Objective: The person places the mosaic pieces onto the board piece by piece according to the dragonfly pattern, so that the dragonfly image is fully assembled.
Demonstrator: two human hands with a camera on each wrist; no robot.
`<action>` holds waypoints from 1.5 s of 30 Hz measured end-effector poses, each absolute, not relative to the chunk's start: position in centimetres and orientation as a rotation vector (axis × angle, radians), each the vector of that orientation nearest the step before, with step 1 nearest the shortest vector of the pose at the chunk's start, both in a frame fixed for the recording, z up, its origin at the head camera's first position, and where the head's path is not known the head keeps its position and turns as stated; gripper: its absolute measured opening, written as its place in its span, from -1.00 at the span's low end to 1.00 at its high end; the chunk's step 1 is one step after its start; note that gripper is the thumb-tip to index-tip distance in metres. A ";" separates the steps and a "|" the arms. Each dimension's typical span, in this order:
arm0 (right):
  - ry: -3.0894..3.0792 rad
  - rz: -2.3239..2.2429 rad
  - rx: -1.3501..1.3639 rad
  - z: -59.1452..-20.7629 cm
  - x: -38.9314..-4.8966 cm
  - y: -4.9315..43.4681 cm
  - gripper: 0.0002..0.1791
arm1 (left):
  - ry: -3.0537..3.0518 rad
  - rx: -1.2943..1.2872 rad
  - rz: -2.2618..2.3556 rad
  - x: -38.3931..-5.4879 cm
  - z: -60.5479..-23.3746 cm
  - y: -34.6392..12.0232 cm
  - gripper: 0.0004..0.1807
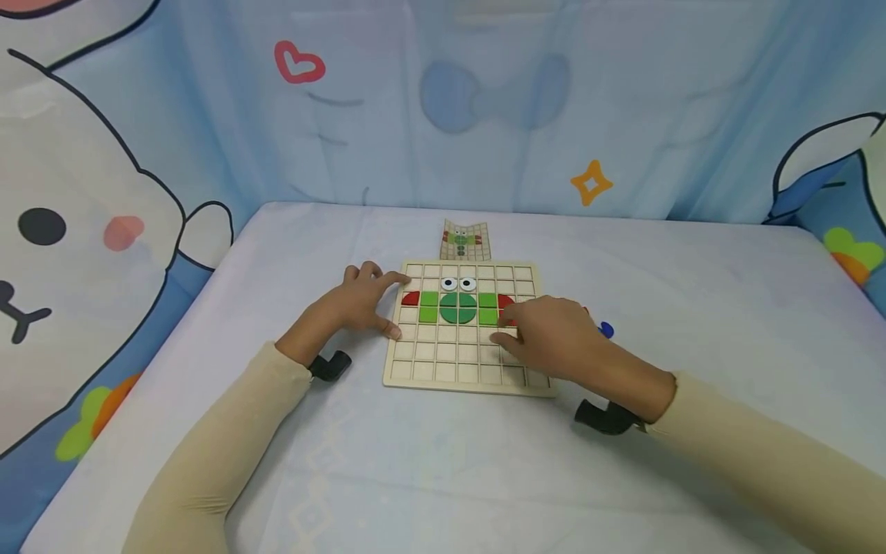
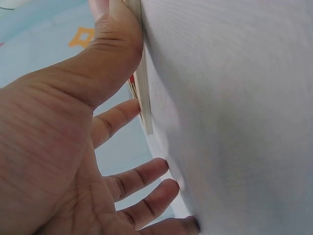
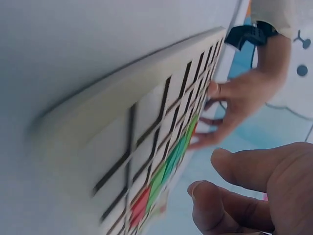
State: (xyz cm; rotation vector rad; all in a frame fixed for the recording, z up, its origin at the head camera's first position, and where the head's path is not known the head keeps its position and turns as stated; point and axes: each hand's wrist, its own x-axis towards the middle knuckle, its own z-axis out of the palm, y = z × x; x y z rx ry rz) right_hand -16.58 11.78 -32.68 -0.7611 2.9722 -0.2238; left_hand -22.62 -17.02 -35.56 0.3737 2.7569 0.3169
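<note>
A square wooden grid board lies on the table, bearing flat coloured pieces. Two round eye pieces sit above a dark green circle made of quarter pieces. Bright green squares flank it, with a red piece at the left and red pieces at the right. My left hand touches the board's left edge with spread thumb and index finger. Over the right side hovers my right hand, index fingertip by the red pieces. Its thumb and bent fingers stand apart, nothing between them.
Behind the board stands a small folded picture card with a similar pattern. A blue piece lies just beyond my right hand, which partly hides what is there. A white cloth covers the table; a printed curtain hangs behind it.
</note>
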 end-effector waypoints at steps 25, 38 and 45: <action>2.959 -0.327 -0.360 -34.5 -20.3 22.7 -0.52 | 2.740 0.375 0.321 -22.9 -35.6 -16.8 0.04; 2.990 -0.358 -0.372 -34.9 -20.8 21.8 -0.79 | 2.743 0.366 0.320 -22.7 -35.3 -16.6 0.05; 3.005 -0.342 -0.407 -35.1 -21.6 21.5 -0.82 | 2.736 0.334 0.309 -22.5 -35.1 -16.7 0.05</action>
